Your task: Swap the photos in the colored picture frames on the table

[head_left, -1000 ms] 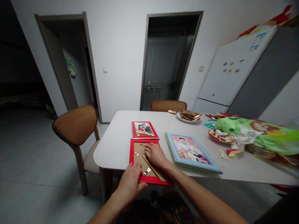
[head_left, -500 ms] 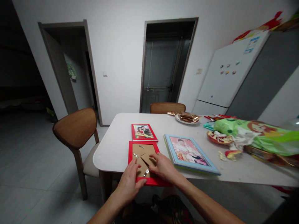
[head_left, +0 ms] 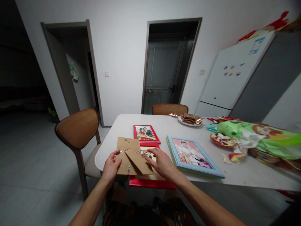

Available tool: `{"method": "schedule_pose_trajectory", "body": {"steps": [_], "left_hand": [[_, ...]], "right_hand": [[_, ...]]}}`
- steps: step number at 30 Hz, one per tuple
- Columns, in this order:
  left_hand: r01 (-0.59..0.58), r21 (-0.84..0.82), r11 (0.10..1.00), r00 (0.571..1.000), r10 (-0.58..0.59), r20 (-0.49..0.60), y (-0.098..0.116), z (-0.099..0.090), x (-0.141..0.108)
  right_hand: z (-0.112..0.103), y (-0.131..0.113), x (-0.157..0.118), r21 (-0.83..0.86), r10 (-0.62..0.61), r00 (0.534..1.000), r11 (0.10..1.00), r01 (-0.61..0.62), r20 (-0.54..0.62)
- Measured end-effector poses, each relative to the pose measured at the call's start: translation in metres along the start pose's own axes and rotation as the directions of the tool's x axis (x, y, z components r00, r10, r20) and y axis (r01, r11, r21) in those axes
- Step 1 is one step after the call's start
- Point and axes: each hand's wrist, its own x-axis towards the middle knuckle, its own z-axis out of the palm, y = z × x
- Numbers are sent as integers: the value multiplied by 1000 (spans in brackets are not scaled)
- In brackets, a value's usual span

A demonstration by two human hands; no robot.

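A brown picture-frame backing board [head_left: 122,163] with small metal clips and a folding stand flap is lifted and shifted left, off the red picture frame [head_left: 152,183]. My left hand [head_left: 111,164] is closed on the board's left edge, thumb on top. At the opposite edge, my right hand [head_left: 161,161] has its thumb and fingers apart over the frame, the thumb close to the board. Between them part of a small picture [head_left: 146,153] shows inside the frame; the board hides the rest. Just behind lies another red picture frame [head_left: 145,133] with a photo of two people.
Light blue picture frames [head_left: 191,153] are stacked to the right. Farther right are fruit peel [head_left: 237,158], crumpled tissue and a green bag [head_left: 265,135]. A plate of wrapped snacks [head_left: 190,120] stands at the back. A wooden chair [head_left: 78,128] is at the left.
The backing board has come off the red frame and moved left with my left hand, uncovering part of the frame's inside. My right hand stays near the frame's right side.
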Motion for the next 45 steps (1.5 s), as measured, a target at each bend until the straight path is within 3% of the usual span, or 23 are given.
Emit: {"method": "schedule_pose_trajectory", "body": {"steps": [6,13,18,21,23,26,28,31,33,36,40,43,45], "left_hand": [[67,143,987,996,-58,-66,-7,-51,14],[-1,442,897,993,53,-106,-14,-69,30],[-81,669,739,976,195,-97,-15,-71,34],[-112,750,652,968,244,-67,-14,-70,34],[-130,780,612,963,265,-47,-12,-64,32],[-179,792,584,958,288,3,-9,-38,22],[-238,774,586,951,301,65,-6,-9,8],[-452,646,616,889,374,266,-1,44,-16],[-567,550,613,823,398,405,2,73,-29],[-605,535,589,793,392,466,3,97,-36],[-643,551,532,766,426,482,2,100,-34],[-719,538,441,694,499,519,1,96,-33],[-766,520,376,634,574,519,2,91,-33]], "right_hand": [[8,48,-7,-280,206,978,942,-188,37],[16,51,-4,-348,303,950,901,-257,82],[17,56,0,-258,343,938,912,-319,54],[12,55,1,-2,376,927,927,-376,10],[6,50,1,326,458,887,832,-450,57],[-5,39,-1,768,497,833,427,-478,243],[-10,32,-3,886,442,845,197,-419,301],[-15,25,-5,934,378,872,46,-355,312],[-15,24,-5,938,387,867,11,-346,315],[-13,24,-3,931,444,832,-13,-366,333],[-13,22,-3,926,496,812,38,-375,308],[-14,19,-4,925,468,842,118,-362,270],[-13,21,-3,898,454,861,242,-368,231]]}}
